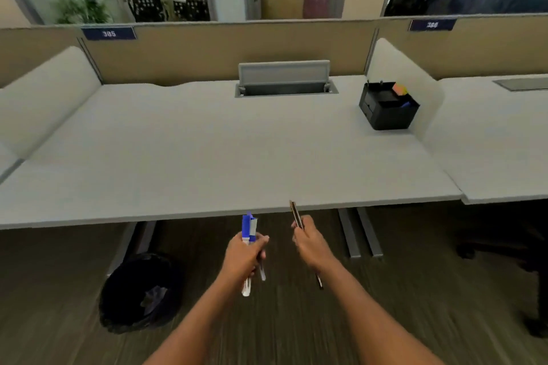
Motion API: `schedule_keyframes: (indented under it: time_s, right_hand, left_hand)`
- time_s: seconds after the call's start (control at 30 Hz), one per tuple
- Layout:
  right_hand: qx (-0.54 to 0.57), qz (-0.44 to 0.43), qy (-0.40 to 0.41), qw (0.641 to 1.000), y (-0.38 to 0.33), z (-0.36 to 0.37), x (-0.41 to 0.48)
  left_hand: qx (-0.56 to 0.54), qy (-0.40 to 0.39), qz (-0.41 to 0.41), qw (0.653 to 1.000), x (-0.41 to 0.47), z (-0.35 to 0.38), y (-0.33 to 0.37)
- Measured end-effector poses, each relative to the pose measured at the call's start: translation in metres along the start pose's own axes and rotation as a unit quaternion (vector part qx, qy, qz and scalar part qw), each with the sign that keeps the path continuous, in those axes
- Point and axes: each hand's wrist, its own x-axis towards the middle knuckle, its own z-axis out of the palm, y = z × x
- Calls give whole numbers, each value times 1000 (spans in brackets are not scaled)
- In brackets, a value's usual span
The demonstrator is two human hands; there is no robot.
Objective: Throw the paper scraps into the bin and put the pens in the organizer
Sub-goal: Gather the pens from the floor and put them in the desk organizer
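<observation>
The left hand (244, 255) is closed in a fist around a small bundle of pens (249, 234), blue-and-white caps pointing up and white barrels sticking out below the palm. The right hand (311, 243) is pinched shut around a single dark, slim pen (295, 213), held near its middle with the tip angled up over the desk's front edge. Both hands hang in front of the desk (207, 142), just off its near edge and above the floor.

Pens like these are probably light, rigid and smooth, so a bundle can slip or fan out in a loose fist. Holding them around the middle, as here, looks sound, though they will likely need feeding into a slot tip-first, a few at a time.

The black desk organizer (388, 107) stands at the desk's far right corner, against the side divider. It already holds a pad of coloured sticky notes and something blue; other contents are too dark to tell. The round black waste bin (139, 293) stands on the floor under the left part of the desk, with crumpled paper (154, 296) inside. No scraps show on the desk surface.
</observation>
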Motion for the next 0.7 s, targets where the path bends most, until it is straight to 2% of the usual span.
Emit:
schedule_keyframes:
  time_s: [0.33,0.7]
  right_hand:
    - [-8,-23,69,997,-7,-116,36]
    - [7,9,164,986,15,-207,84]
  left_hand:
    - [13,-24,101,995,40,109,87]
    - [-24,-31,149,988,100,203,153]
